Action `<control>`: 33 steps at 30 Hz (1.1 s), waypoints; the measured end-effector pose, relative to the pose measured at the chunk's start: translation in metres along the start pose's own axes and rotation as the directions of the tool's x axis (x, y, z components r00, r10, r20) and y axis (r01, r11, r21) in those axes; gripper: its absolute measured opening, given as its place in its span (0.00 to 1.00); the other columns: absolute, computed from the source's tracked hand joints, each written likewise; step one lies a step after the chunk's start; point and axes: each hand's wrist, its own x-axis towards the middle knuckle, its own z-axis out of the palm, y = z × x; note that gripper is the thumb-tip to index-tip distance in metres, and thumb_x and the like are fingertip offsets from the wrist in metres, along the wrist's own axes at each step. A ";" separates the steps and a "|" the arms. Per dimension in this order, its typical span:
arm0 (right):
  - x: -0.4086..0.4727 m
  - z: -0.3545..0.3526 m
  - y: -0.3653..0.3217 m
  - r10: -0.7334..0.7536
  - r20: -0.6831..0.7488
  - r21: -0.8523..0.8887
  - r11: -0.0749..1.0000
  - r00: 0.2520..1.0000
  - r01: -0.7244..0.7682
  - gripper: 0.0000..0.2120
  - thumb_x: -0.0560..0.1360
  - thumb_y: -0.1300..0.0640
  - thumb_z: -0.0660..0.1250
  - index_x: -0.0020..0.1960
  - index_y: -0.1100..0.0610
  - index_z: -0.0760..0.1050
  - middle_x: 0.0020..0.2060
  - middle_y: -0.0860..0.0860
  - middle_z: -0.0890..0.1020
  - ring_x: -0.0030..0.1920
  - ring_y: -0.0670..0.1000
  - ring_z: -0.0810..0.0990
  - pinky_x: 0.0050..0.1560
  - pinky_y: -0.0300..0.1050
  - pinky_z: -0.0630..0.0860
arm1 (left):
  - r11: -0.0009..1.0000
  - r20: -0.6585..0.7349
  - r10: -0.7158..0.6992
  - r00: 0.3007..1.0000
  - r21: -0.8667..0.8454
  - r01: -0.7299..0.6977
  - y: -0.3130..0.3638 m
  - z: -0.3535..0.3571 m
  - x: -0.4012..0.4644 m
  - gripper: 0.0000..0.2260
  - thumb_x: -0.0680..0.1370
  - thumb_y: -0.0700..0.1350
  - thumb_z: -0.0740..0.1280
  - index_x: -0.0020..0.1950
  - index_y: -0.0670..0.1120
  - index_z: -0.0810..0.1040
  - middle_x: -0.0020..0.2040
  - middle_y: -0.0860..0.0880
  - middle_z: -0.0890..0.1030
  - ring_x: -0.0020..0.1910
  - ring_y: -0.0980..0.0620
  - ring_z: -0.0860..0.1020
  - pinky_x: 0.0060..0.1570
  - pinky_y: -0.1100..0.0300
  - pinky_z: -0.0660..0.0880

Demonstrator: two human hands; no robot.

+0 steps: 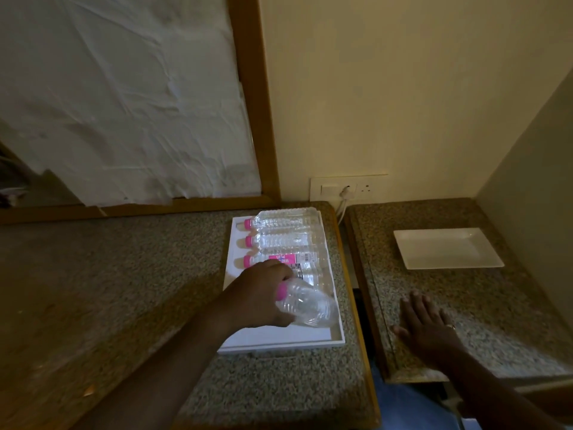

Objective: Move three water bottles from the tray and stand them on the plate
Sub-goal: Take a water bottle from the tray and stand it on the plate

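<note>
A white tray lies on the left granite counter with clear, pink-capped water bottles lying in it on their sides. The farthest bottle, a second bottle and a third with a pink label lie side by side. My left hand is shut on a tilted bottle just above the tray's near half. An empty white rectangular plate sits on the right counter. My right hand rests flat and open on that counter, nearer to me than the plate.
A narrow gap separates the two granite counters, each edged in wood. A wall socket with a white plug and cable sits behind the gap. A wood-framed panel covered in white sheet stands behind the left counter. A wall borders the right counter.
</note>
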 end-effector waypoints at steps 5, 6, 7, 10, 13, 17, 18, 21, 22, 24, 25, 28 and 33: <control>-0.001 0.000 -0.006 0.035 -0.024 0.012 0.999 0.999 -0.035 0.36 0.80 0.34 0.45 0.79 0.51 0.35 0.79 0.55 0.36 0.78 0.59 0.38 0.76 0.62 0.46 | 0.957 -0.119 0.050 0.992 -0.279 -0.081 0.019 0.023 0.009 0.30 0.63 0.61 0.77 0.61 0.55 0.73 0.55 0.57 0.75 0.52 0.60 0.73 0.48 0.70 0.70; -0.001 0.002 -0.006 0.045 -0.033 0.018 0.999 0.998 -0.044 0.37 0.80 0.33 0.44 0.79 0.51 0.36 0.79 0.55 0.37 0.78 0.59 0.38 0.76 0.62 0.47 | 0.943 -0.133 0.055 0.990 -0.318 -0.095 0.024 0.031 0.011 0.28 0.63 0.61 0.77 0.60 0.57 0.72 0.55 0.58 0.75 0.52 0.61 0.73 0.48 0.70 0.70; -0.001 0.002 -0.007 0.052 -0.039 0.027 0.998 0.998 -0.051 0.37 0.79 0.32 0.43 0.79 0.51 0.36 0.79 0.55 0.37 0.78 0.59 0.38 0.76 0.62 0.47 | 0.931 -0.139 0.052 0.989 -0.351 -0.099 0.028 0.039 0.013 0.27 0.64 0.60 0.76 0.59 0.59 0.70 0.55 0.60 0.74 0.54 0.61 0.73 0.48 0.68 0.71; 0.000 0.005 -0.010 0.045 -0.081 0.055 0.998 0.996 -0.041 0.44 0.70 0.26 0.28 0.79 0.51 0.36 0.76 0.53 0.34 0.78 0.59 0.39 0.75 0.63 0.47 | 0.897 -0.148 0.016 0.989 -0.435 -0.080 0.031 0.057 0.018 0.28 0.64 0.59 0.77 0.58 0.61 0.67 0.54 0.63 0.74 0.54 0.60 0.75 0.47 0.65 0.74; 0.000 0.009 -0.005 0.042 -0.109 0.082 0.996 0.993 -0.033 0.52 0.63 0.24 0.20 0.79 0.51 0.38 0.76 0.52 0.36 0.78 0.59 0.40 0.75 0.63 0.46 | 0.899 -0.138 -0.036 0.990 -0.438 -0.028 0.026 0.070 0.028 0.32 0.61 0.62 0.78 0.59 0.66 0.64 0.56 0.68 0.73 0.55 0.64 0.74 0.45 0.72 0.71; -0.006 0.014 0.003 0.013 -0.147 0.133 0.991 0.989 0.007 0.47 0.70 0.25 0.29 0.80 0.51 0.46 0.79 0.53 0.45 0.78 0.57 0.42 0.75 0.63 0.47 | 0.910 -0.096 -0.147 0.984 -0.403 0.097 0.021 0.081 0.033 0.36 0.59 0.63 0.78 0.62 0.66 0.65 0.54 0.62 0.78 0.52 0.61 0.78 0.50 0.56 0.80; -0.007 0.014 0.006 0.007 -0.156 0.137 0.990 0.988 0.014 0.46 0.71 0.25 0.31 0.80 0.52 0.47 0.80 0.53 0.46 0.78 0.56 0.42 0.75 0.62 0.46 | 0.910 -0.112 -0.171 0.979 -0.397 0.114 0.020 0.080 0.033 0.35 0.59 0.62 0.78 0.61 0.64 0.67 0.52 0.61 0.80 0.50 0.61 0.78 0.48 0.53 0.80; -0.007 0.012 0.029 0.019 -0.169 0.138 0.990 0.985 0.004 0.46 0.71 0.24 0.33 0.80 0.52 0.46 0.80 0.53 0.46 0.78 0.56 0.42 0.76 0.61 0.44 | 0.920 -0.160 -0.180 0.970 -0.376 0.109 0.030 0.071 0.040 0.30 0.59 0.62 0.78 0.57 0.66 0.70 0.50 0.62 0.81 0.49 0.64 0.79 0.46 0.55 0.81; -0.007 0.011 0.040 0.033 -0.175 0.151 0.989 0.984 -0.006 0.46 0.72 0.24 0.34 0.80 0.52 0.46 0.79 0.53 0.47 0.78 0.56 0.42 0.76 0.61 0.44 | 0.925 -0.179 -0.171 0.969 -0.367 0.096 0.037 0.067 0.045 0.29 0.59 0.62 0.78 0.56 0.68 0.70 0.50 0.64 0.81 0.49 0.65 0.79 0.46 0.59 0.80; -0.007 0.010 0.066 0.051 -0.200 0.166 0.986 0.978 -0.018 0.45 0.72 0.24 0.35 0.80 0.52 0.45 0.79 0.53 0.46 0.78 0.55 0.40 0.77 0.61 0.44 | 0.927 -0.214 -0.148 0.965 -0.369 0.061 0.056 0.055 0.058 0.29 0.60 0.60 0.79 0.55 0.72 0.70 0.49 0.68 0.80 0.49 0.68 0.79 0.43 0.69 0.77; -0.008 0.010 0.079 0.065 -0.210 0.168 0.985 0.976 -0.029 0.46 0.72 0.24 0.35 0.80 0.52 0.44 0.79 0.53 0.45 0.78 0.55 0.39 0.77 0.61 0.43 | 0.921 -0.223 -0.143 0.964 -0.386 0.048 0.069 0.050 0.067 0.29 0.60 0.58 0.80 0.55 0.71 0.70 0.49 0.68 0.81 0.49 0.69 0.79 0.41 0.72 0.75; -0.008 0.006 0.124 0.110 -0.245 0.194 0.979 0.963 -0.062 0.45 0.73 0.23 0.37 0.80 0.51 0.43 0.80 0.54 0.45 0.78 0.54 0.38 0.77 0.60 0.41 | 0.899 -0.225 -0.104 0.969 -0.438 -0.006 0.114 0.046 0.118 0.27 0.60 0.53 0.81 0.53 0.65 0.73 0.46 0.66 0.81 0.47 0.69 0.79 0.40 0.73 0.75; -0.002 0.003 0.170 0.110 -0.254 0.227 0.973 0.961 -0.051 0.43 0.74 0.24 0.41 0.80 0.49 0.40 0.79 0.53 0.42 0.77 0.55 0.34 0.74 0.60 0.34 | 0.851 -0.183 -0.058 0.981 -0.524 -0.047 0.195 0.086 0.238 0.27 0.62 0.48 0.81 0.57 0.51 0.74 0.52 0.55 0.82 0.50 0.58 0.80 0.46 0.61 0.78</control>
